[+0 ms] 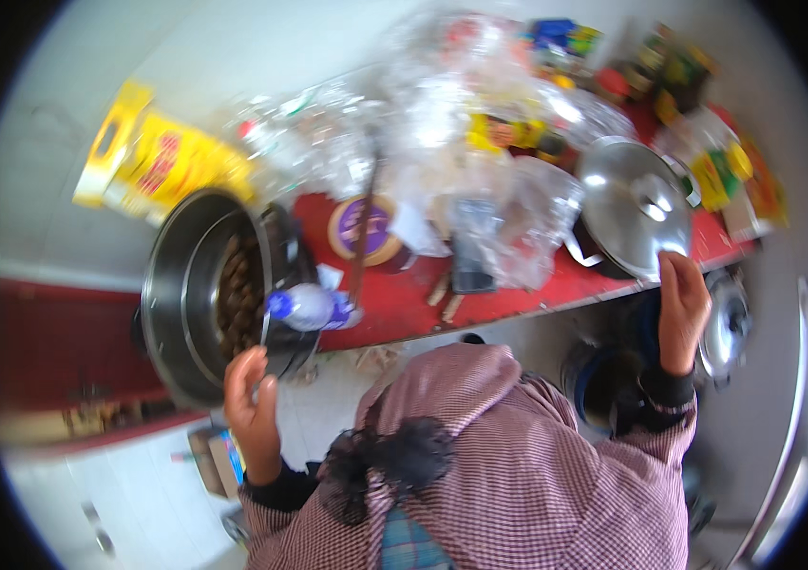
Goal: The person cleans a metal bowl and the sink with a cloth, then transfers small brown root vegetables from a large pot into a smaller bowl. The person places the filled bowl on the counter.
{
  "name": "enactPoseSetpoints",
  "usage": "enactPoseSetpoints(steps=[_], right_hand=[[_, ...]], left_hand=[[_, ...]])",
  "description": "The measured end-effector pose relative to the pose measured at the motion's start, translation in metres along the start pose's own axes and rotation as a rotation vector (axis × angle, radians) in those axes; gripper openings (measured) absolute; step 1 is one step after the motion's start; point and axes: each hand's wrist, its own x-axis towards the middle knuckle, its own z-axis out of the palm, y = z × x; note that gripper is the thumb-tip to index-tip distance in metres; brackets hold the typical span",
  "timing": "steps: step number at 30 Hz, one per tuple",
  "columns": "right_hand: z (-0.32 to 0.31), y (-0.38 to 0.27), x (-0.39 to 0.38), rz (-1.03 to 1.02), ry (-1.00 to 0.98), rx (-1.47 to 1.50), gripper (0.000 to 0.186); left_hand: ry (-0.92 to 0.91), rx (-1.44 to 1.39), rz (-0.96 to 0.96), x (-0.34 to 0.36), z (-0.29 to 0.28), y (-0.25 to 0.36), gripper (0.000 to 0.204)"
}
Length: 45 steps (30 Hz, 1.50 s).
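At the left, my left hand (254, 408) is beside the near rim of a large deep metal pot (197, 242); its thumb stands apart from the fingers and nothing shows between them. Brown lumpy pieces (236, 294) lie in the pot. Whether my fingertips touch the rim is unclear. On the other side, my right hand (684, 318) is raised at the table's front edge, fingers stretched upward and holding nothing visible. Closest to it is a metal pot with a shiny lid (634, 204). A clear bottle with a blue cap (313, 309) lies by the large pot.
The red table (385, 309) carries a round purple-labelled tub (366, 231), a dark phone-like slab (472, 247), crumpled clear plastic bags (442, 123) and a yellow bag (171, 161). Below at the right are a dark bucket (603, 375) and a metal lid (725, 323). A cardboard box (217, 461) sits on the floor.
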Motion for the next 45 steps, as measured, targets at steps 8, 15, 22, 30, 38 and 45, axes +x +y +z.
enactPoseSetpoints(steps=[8,15,22,30,38,45], right_hand=[[0.063,-0.027,0.025,-0.089,-0.317,0.262,0.015],[0.104,-0.062,0.001,-0.242,-0.503,0.353,0.035],[0.129,-0.121,-0.075,-0.368,-0.689,0.320,0.037],[0.176,-0.242,-0.250,-0.829,-1.071,0.440,0.034],[0.184,-0.345,-0.436,-1.521,-1.359,0.691,0.033],[0.211,-0.385,-0.533,-1.526,-1.647,0.905,0.034]], left_hand=[[0.243,0.226,-0.137,-0.049,-0.010,0.020,0.038],[0.478,0.339,-0.206,-0.122,-0.047,0.019,0.033],[0.899,0.234,-0.258,-0.243,-0.099,-0.019,0.014],[1.358,0.230,-0.577,-0.459,-0.141,-0.022,0.021],[1.804,0.384,-1.043,-0.606,-0.120,0.009,0.073],[2.108,0.366,-1.142,-0.620,-0.090,0.014,0.066]])
